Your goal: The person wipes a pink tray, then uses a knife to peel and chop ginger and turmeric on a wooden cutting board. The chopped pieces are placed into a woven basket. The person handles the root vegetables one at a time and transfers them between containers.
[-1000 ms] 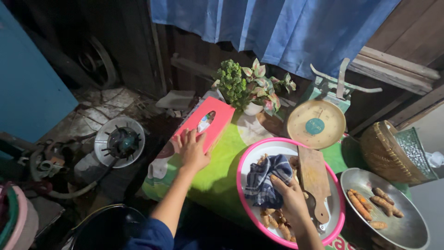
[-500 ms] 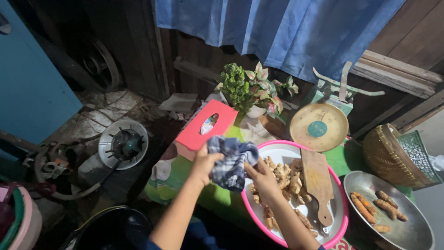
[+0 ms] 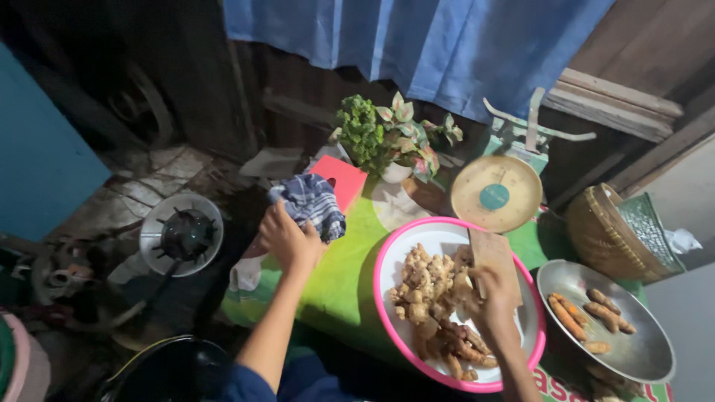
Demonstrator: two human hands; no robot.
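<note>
So the blue checked cloth [image 3: 309, 205] is out of the pink basin now and has travelled left; half a second back both hands had it over the basin's edge, and now only the left hand [image 3: 287, 240] has it, while the right hand [image 3: 491, 292] has dropped back into the basin.

Biggest thing first: the worktop [image 3: 339, 286] is covered in smooth bright green sheeting. On it sits the round pink-rimmed plastic basin [image 3: 387, 257], white inside, heaped with knobbly pale ginger-like roots [image 3: 424, 286] and darker ones toward the near edge. To its right there's a dented round metal pan [image 3: 648, 357] holding a few orange finger-shaped roots. Behind the basin stands a weighing scale with a round brassy dish [image 3: 497, 192], then a woven basket [image 3: 596, 231] further right. A wooden chopping board [image 3: 493, 257], flat and rectangular, lies in the basin.

The cloth is soft and crumpled, bunched over the red box [image 3: 344, 182] at the worktop's left end. The left hand is closed around its lower edge, arm stretched forward. The right hand is curled around the near end of the chopping board, wrist bent down.
</note>
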